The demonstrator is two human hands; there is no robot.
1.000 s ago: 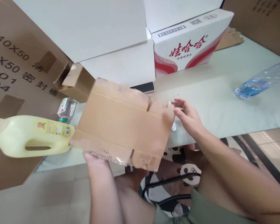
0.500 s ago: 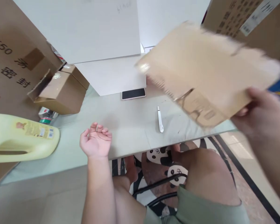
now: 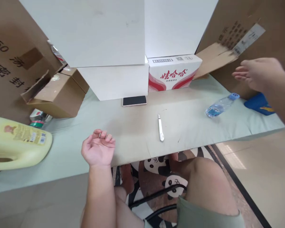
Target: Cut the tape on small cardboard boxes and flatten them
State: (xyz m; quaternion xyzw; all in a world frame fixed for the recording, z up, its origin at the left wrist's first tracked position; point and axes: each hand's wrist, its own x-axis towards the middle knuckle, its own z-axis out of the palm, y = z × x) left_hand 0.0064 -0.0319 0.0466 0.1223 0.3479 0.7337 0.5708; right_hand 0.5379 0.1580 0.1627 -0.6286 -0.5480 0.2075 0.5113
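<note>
Cardboard sheet [image 3: 215, 60] perhaps part-hidden by carton [image 3: 173, 74]

"娃哈哈" showing on white carton [image 3: 172, 83] toward worktop's [image 3: 133, 126] far edge, "X50 汤", "密封" standing on brown carton [image 3: 11, 34], left edge

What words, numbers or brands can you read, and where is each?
"X50", cut off: big left carton
"汤": same carton
"密封": same carton
"娃哈哈": red-and-white box
Too small or blurred: that box's other print; print on yellow jug, clear bottle, green-capped bottle, right carton and its sticker; faint marks on white box.
None made out: cardboard sheet, knife.
</note>
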